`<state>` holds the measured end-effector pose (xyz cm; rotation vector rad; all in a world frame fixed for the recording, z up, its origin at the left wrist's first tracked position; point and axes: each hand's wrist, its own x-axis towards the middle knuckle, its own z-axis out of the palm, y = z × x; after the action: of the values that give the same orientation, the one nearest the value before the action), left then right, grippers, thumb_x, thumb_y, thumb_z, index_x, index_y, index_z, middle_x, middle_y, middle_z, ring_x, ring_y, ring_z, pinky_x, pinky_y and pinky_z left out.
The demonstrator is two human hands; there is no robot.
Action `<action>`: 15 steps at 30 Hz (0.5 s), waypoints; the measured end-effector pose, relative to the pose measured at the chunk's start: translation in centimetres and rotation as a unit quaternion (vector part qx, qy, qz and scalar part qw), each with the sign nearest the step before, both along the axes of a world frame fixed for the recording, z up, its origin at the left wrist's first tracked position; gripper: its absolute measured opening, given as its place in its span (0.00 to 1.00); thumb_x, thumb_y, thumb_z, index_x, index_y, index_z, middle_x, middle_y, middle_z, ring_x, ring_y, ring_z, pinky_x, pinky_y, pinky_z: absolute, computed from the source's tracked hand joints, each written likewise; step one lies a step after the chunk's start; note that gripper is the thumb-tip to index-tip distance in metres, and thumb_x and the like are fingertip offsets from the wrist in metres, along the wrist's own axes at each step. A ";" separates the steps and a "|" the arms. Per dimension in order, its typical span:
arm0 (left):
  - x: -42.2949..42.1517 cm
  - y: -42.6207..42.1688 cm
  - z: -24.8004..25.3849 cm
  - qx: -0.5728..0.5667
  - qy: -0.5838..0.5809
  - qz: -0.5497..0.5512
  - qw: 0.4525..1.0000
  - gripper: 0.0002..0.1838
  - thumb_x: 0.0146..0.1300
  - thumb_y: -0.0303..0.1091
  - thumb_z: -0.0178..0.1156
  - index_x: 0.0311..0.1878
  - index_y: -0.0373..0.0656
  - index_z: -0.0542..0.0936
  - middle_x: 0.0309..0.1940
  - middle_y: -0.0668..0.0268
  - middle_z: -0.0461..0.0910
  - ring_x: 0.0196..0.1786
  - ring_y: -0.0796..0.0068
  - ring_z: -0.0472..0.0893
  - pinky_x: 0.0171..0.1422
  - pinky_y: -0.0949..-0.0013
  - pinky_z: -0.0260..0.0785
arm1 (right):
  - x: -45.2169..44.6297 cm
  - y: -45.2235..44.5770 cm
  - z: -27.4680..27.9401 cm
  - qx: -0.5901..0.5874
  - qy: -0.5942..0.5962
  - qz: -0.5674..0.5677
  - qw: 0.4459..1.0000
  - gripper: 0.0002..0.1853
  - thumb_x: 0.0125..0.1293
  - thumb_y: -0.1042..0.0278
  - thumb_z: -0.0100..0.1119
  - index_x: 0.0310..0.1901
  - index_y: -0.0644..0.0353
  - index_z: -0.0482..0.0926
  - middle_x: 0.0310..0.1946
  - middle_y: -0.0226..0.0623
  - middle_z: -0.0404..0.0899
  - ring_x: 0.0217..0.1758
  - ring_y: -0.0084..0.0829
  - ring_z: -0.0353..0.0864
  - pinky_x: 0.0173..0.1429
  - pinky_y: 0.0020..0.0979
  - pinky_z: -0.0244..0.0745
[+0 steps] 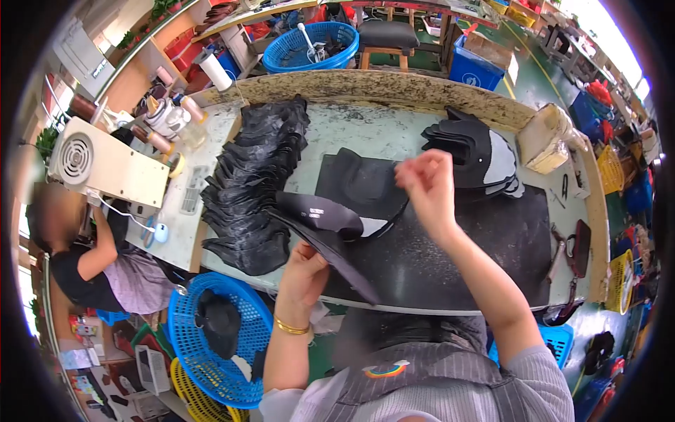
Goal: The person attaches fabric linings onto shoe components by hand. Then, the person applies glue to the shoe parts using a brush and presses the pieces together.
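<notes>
Head view shows the left hand (304, 273) pinching a long dark piece (341, 264) between thumb and fingers at the near edge of the counter (341, 126), left of its middle; the fingertips behind that piece are hidden. A curved black piece (316, 211) with pale print too small to read lies against it, partly covering the flat black pieces (362, 179) beyond. The right hand (430, 188) is raised above the counter, fingers bunched and blurred, so whether they pinch anything cannot be told. It stands just beside the cutout stack (489, 158) toward the far right corner. An overlapping row (256, 176) fills the left side. The blue basket (260, 316) is partly hidden by the left forearm.
</notes>
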<state>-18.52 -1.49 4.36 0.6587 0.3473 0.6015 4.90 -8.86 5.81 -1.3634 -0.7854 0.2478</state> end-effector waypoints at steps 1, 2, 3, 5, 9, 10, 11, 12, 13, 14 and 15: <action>0.3 -0.4 -0.6 0.003 -0.025 -0.009 1.000 0.18 0.52 0.21 0.67 0.48 0.42 0.79 0.45 0.67 0.81 0.51 0.74 0.77 0.62 0.69 0.64 | -2.2 -1.0 0.8 0.004 0.024 0.073 0.997 0.20 0.60 0.74 0.64 0.47 0.62 0.61 0.37 0.40 0.79 0.41 0.26 0.80 0.43 0.30 0.76; 0.5 -0.8 -1.1 0.006 -0.052 -0.021 0.998 0.20 0.52 0.21 0.67 0.50 0.42 0.79 0.47 0.67 0.81 0.53 0.73 0.77 0.65 0.67 0.62 | -4.1 -1.9 1.5 0.010 0.045 0.144 0.989 0.23 0.59 0.75 0.65 0.48 0.62 0.60 0.38 0.41 0.79 0.44 0.27 0.80 0.46 0.30 0.77; 0.5 -1.0 -1.5 0.015 -0.046 -0.018 0.999 0.24 0.50 0.21 0.68 0.53 0.42 0.77 0.50 0.65 0.79 0.57 0.69 0.75 0.68 0.64 0.59 | -5.3 -2.6 1.7 0.022 0.021 0.178 0.984 0.26 0.57 0.75 0.67 0.49 0.61 0.59 0.40 0.41 0.78 0.45 0.28 0.80 0.48 0.31 0.78; 0.7 -1.5 -0.9 0.014 -0.054 -0.027 0.998 0.27 0.48 0.21 0.68 0.55 0.41 0.76 0.52 0.63 0.78 0.58 0.66 0.75 0.69 0.63 0.58 | -6.3 -3.3 1.5 0.018 -0.021 0.219 0.975 0.31 0.54 0.72 0.71 0.50 0.60 0.56 0.44 0.42 0.76 0.46 0.30 0.80 0.54 0.33 0.77; -0.4 -1.4 -0.4 0.042 -0.024 -0.063 0.997 0.29 0.49 0.20 0.67 0.58 0.38 0.73 0.56 0.58 0.75 0.60 0.63 0.74 0.69 0.59 0.59 | -7.0 -4.2 3.1 0.005 -0.029 0.245 0.969 0.31 0.54 0.77 0.69 0.51 0.61 0.55 0.46 0.44 0.75 0.49 0.32 0.80 0.54 0.33 0.77; -0.8 -1.3 -0.6 0.055 -0.026 -0.074 0.995 0.28 0.50 0.20 0.66 0.58 0.37 0.73 0.55 0.58 0.75 0.60 0.63 0.74 0.68 0.59 0.60 | -7.3 -4.7 3.7 -0.010 -0.029 0.245 0.969 0.30 0.55 0.81 0.67 0.51 0.60 0.55 0.46 0.44 0.74 0.51 0.31 0.79 0.56 0.33 0.76; -1.0 -1.2 -1.2 0.088 -0.058 -0.049 0.993 0.24 0.55 0.19 0.63 0.57 0.36 0.73 0.55 0.58 0.76 0.58 0.64 0.75 0.67 0.60 0.62 | -7.5 -4.9 4.1 -0.024 -0.033 0.246 0.968 0.30 0.55 0.84 0.65 0.51 0.59 0.54 0.46 0.43 0.73 0.53 0.31 0.78 0.58 0.33 0.75; -0.9 -1.1 -1.0 0.097 -0.048 -0.051 0.993 0.23 0.55 0.19 0.63 0.57 0.36 0.73 0.54 0.58 0.76 0.58 0.65 0.75 0.66 0.61 0.63 | -7.4 -5.0 4.1 -0.044 -0.034 0.236 0.970 0.29 0.55 0.85 0.64 0.51 0.59 0.54 0.45 0.43 0.74 0.52 0.30 0.78 0.58 0.33 0.76; -0.7 -1.0 -0.6 0.106 -0.040 -0.053 0.992 0.23 0.56 0.19 0.62 0.57 0.36 0.73 0.53 0.59 0.77 0.57 0.66 0.76 0.65 0.62 0.64 | -7.3 -5.1 4.1 -0.064 -0.037 0.226 0.971 0.28 0.55 0.86 0.63 0.50 0.59 0.55 0.45 0.43 0.74 0.51 0.30 0.79 0.57 0.32 0.76; -0.4 -1.0 0.0 0.115 -0.033 -0.054 0.991 0.23 0.57 0.19 0.62 0.57 0.36 0.73 0.53 0.59 0.78 0.57 0.66 0.76 0.65 0.63 0.65 | -7.1 -5.1 4.0 -0.085 -0.041 0.217 0.972 0.28 0.55 0.87 0.62 0.50 0.60 0.55 0.44 0.43 0.74 0.51 0.29 0.79 0.57 0.32 0.76; -0.4 -1.0 0.6 0.121 -0.036 -0.058 0.990 0.23 0.57 0.19 0.60 0.57 0.36 0.71 0.52 0.59 0.78 0.55 0.66 0.77 0.63 0.64 0.66 | -7.3 -4.8 3.3 -0.056 -0.047 0.183 0.980 0.26 0.56 0.89 0.60 0.48 0.60 0.56 0.41 0.40 0.74 0.47 0.26 0.79 0.53 0.29 0.77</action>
<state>-18.93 -2.48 4.97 0.8808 0.1676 0.5602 -2.36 -13.71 9.06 -1.3348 -1.1158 0.5261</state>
